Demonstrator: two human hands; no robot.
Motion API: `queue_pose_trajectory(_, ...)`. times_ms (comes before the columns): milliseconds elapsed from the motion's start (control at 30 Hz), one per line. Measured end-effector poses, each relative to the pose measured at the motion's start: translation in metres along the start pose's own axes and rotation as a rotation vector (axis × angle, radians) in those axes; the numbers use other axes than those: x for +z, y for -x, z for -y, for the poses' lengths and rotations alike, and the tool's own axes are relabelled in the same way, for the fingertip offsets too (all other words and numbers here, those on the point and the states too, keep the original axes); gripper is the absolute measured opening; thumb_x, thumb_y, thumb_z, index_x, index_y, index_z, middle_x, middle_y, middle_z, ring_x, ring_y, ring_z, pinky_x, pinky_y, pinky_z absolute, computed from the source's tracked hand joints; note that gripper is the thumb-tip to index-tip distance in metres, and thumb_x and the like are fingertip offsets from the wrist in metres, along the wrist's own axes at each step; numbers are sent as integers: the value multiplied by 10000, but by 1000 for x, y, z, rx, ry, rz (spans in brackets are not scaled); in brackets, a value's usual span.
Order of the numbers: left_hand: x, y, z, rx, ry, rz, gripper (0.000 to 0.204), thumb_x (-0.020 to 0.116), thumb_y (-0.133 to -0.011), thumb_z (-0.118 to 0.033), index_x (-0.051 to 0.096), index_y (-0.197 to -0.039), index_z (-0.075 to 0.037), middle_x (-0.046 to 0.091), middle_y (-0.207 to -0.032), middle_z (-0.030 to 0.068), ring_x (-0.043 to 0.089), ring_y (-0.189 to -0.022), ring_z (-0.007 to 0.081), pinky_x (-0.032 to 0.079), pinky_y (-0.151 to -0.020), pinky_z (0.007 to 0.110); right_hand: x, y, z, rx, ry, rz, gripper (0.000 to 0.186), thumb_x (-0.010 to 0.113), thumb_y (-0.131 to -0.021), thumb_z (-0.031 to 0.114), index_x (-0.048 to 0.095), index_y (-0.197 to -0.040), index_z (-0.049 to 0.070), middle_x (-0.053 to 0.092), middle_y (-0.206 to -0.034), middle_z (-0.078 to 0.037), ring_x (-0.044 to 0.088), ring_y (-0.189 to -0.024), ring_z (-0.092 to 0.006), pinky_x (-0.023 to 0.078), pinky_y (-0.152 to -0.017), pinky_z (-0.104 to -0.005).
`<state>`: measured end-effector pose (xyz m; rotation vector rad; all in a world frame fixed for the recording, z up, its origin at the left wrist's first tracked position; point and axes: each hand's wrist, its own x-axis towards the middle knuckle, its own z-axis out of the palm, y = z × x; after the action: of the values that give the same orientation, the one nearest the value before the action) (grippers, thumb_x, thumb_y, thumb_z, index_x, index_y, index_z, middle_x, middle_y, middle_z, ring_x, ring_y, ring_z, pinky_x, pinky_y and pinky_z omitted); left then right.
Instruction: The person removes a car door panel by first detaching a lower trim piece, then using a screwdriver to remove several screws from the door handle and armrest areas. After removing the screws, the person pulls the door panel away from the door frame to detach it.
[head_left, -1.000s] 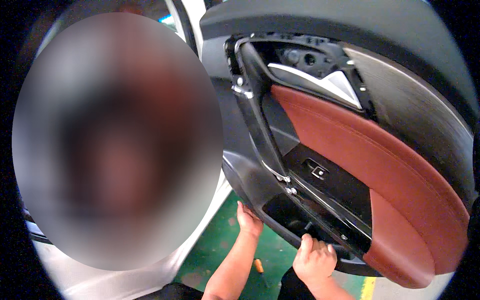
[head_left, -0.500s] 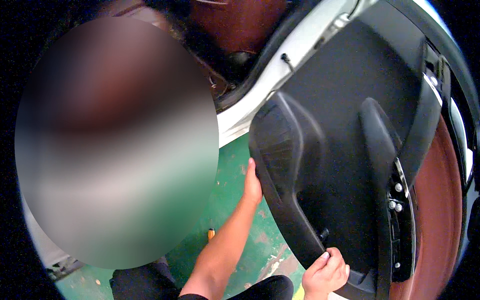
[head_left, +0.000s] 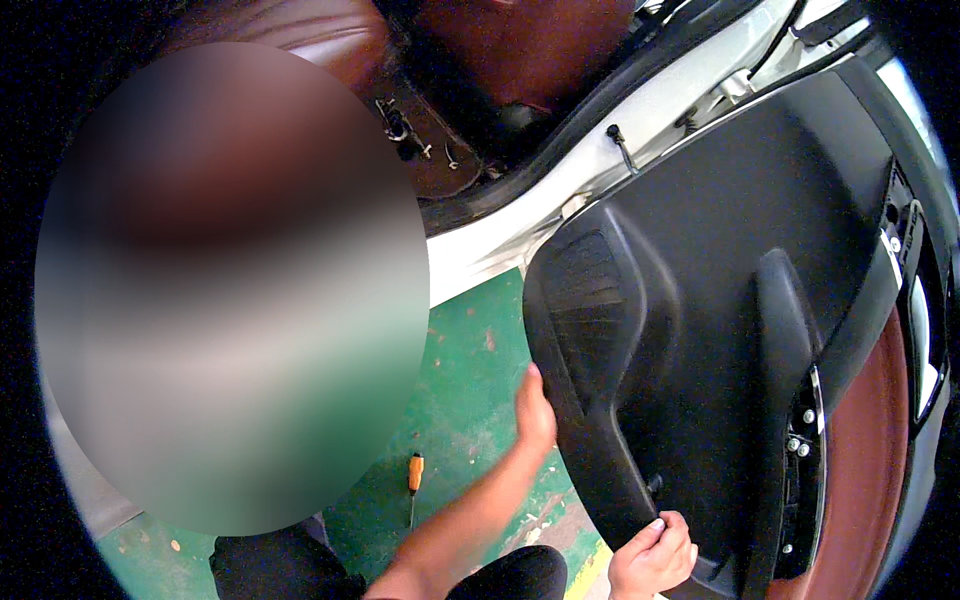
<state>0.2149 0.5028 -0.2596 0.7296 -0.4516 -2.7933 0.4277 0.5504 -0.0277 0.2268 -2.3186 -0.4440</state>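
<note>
A large black car door panel (head_left: pixel 720 320) fills the right side, with a patterned speaker grille, a raised armrest and a maroon section (head_left: pixel 868 440). My left hand (head_left: pixel 537 412) holds its left edge below the grille. The left thumb lies along the rim, while the fingers are hidden behind. Lower down, my right hand (head_left: pixel 652 562) is closed around the panel's bottom edge, its fingers curled over the rim. Several silver screws (head_left: pixel 797 448) show in the dark recess beside the armrest. Whether the panel is fastened to the door behind it, I cannot tell.
An orange-handled screwdriver (head_left: pixel 415 474) lies on the worn green floor (head_left: pixel 465 365), left of my left forearm. Beyond is the white door sill (head_left: pixel 475 265) of the car, with a maroon seat (head_left: pixel 330 30) and small loose parts (head_left: pixel 405 135) inside. A blurred oval covers the left.
The view has shifted, so the panel and my left hand sit lower and farther right in it. More of the screwdriver and car interior shows. Both hands remain on the panel's edge.
</note>
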Motion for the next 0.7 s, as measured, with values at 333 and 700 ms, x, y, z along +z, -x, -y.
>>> queue_pose_trajectory(333,-44,171,31,412,-526,486,658,301,-1042,-488,383,-1458,15,415,-1492,200,372,-1398,334,249,-1173,402,1,6,1,49,47,57,141,527,-903,123,609,-952,19,652,-843,-135,602,-709,-351,423,-659,-461)
queue_pose_trajectory(700,-48,227,36,577,-1051,815,556,621,-776,-79,504,-1313,9,402,-1407,299,350,-1317,519,254,-1142,583,6,14,-7,71,37,78,151,507,-928,128,607,-972,25,639,-872,-148,591,-730,-357,424,-682,-441)
